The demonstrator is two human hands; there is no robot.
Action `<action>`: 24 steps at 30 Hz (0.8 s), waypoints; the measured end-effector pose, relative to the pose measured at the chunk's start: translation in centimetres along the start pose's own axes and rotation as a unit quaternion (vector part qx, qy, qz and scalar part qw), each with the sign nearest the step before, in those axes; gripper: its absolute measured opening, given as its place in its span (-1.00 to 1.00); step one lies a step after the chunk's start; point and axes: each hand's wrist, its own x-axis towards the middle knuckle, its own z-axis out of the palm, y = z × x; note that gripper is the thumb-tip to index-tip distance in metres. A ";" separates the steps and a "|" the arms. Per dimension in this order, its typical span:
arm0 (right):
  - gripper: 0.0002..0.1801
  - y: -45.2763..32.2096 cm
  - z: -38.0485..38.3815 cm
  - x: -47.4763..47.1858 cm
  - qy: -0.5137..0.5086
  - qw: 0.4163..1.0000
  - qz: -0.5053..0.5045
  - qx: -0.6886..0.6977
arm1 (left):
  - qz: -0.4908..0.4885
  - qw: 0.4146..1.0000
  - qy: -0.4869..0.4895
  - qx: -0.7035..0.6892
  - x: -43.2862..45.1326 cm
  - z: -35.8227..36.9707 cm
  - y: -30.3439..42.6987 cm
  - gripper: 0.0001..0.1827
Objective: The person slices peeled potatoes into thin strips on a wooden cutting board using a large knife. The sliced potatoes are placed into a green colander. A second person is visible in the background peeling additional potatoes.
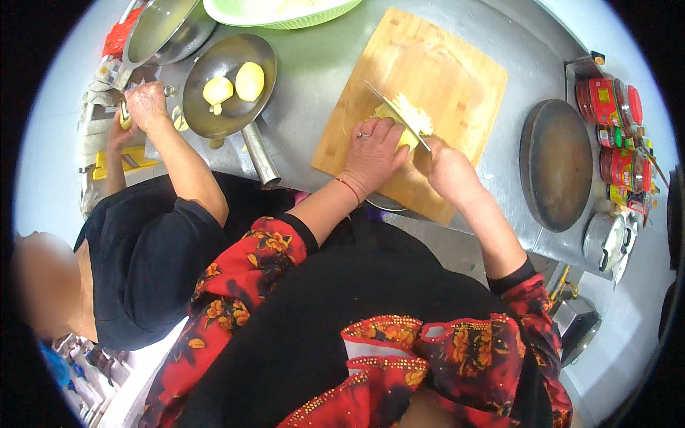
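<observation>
On the wooden cutting board (417, 43) lies a partly sliced peeled potato (408, 140), with a heap of thin yellow slices (416, 113) beside it. My left hand (374, 144) presses down on the potato, its fingertips close to the blade. Gripped by its handle in my right hand (452, 166) is a kitchen knife (393, 109), its blade standing edge-down between the potato and the slices. My right fist hides most of the handle.
Left of the board, a steel wok (198, 115) holds two peeled potatoes (250, 81). A co-worker's hand (145, 104) holds a peeler beyond it. A green plastic basket (299, 20), a metal bowl (200, 40), a round dark lid (556, 166) and red-capped jars (602, 101) surround the worktop.
</observation>
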 end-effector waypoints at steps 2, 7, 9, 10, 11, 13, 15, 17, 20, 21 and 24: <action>-0.75 -0.4 -0.6 -0.1 -0.016 1.000 0.003 -0.022 | -0.009 1.000 -0.004 0.005 0.1 0.3 0.0 -0.54; -0.72 -0.8 -1.2 -1.3 -0.045 0.995 -0.009 -0.088 | -0.024 0.999 0.003 0.024 0.2 0.3 0.4 -0.56; -0.66 -0.7 -1.0 -1.5 -0.032 0.997 -0.007 -0.065 | -0.023 0.999 -0.005 0.021 0.0 0.2 0.5 -0.57; -0.61 -0.7 -0.8 -1.4 -0.007 0.998 -0.023 -0.053 | -0.013 1.000 -0.002 0.016 0.0 0.2 0.6 -0.57; -0.55 -0.6 -0.7 -1.3 0.033 0.997 -0.065 -0.025 | -0.019 1.000 -0.002 0.019 0.1 0.1 0.4 -0.58; -0.55 -0.3 -0.7 -1.2 -0.055 0.997 -0.005 -0.062 | -0.017 1.000 -0.008 0.011 -0.1 0.1 0.4 -0.59; -0.55 0.0 -0.7 -0.7 -0.052 0.997 -0.008 -0.063 | -0.017 1.000 0.007 0.010 0.2 0.2 0.0 -0.61; -0.56 0.0 -0.5 -0.5 -0.012 0.999 -0.044 -0.012 | -0.006 1.000 0.018 0.004 0.2 0.1 -0.1 -0.62; -0.55 0.0 -0.5 -0.8 -0.033 0.995 -0.020 -0.087 | -0.012 1.000 0.012 -0.014 0.2 -0.1 0.1 -0.64; -0.55 -0.1 -0.5 -0.4 -0.058 0.989 0.024 -0.136 | -0.011 0.999 0.019 -0.023 0.4 -0.2 0.0 -0.64; -0.53 -0.1 -0.5 -1.0 -0.003 0.996 -0.035 -0.082 | -0.023 0.999 0.002 -0.023 0.4 -0.4 0.0 -0.62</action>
